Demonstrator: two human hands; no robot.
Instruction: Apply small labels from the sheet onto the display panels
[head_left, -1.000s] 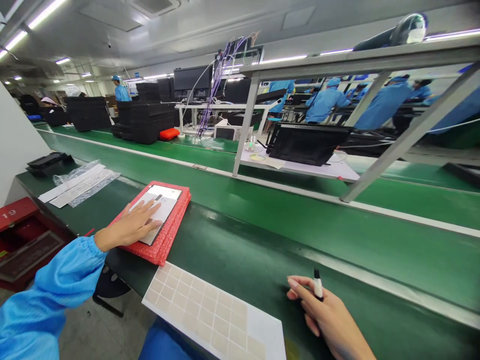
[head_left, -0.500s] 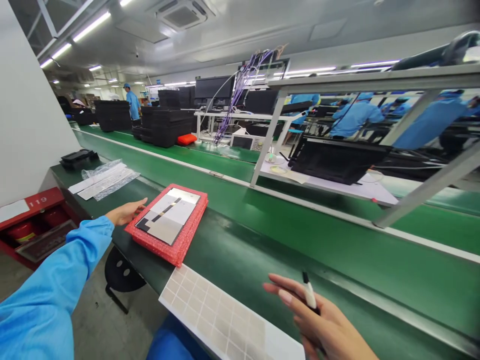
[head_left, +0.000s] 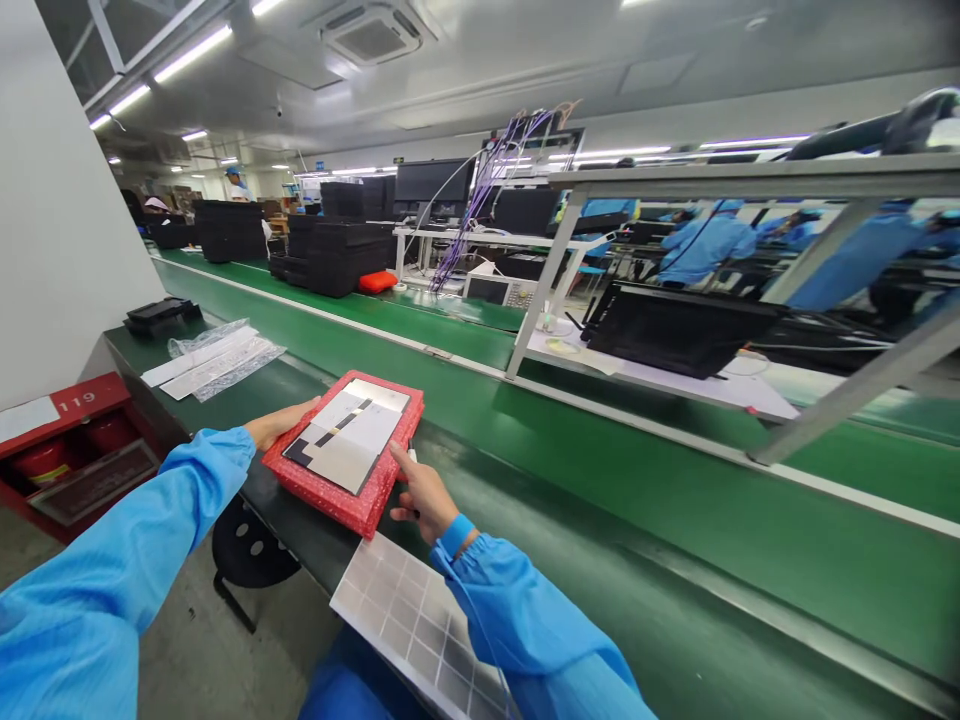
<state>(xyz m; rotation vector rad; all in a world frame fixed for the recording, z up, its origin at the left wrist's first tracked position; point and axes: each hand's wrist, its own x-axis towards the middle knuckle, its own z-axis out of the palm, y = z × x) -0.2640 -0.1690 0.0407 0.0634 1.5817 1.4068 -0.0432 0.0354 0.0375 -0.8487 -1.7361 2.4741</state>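
Well, our left hand (head_left: 281,427) lies with its fingers straight and close together at the upper-left edge of a red foam pad (head_left: 319,497), while our curled right hand (head_left: 424,497) puts its index finger (head_left: 398,455) at the lower-right edge, apparently steadying it from both sides. The pad, on a green conveyor belt (head_left: 600,520), seems to cushion a flat panel (head_left: 346,435); a gridded sheet (head_left: 412,625) lies within reach. Whether the right fingers hold anything, we cannot tell.
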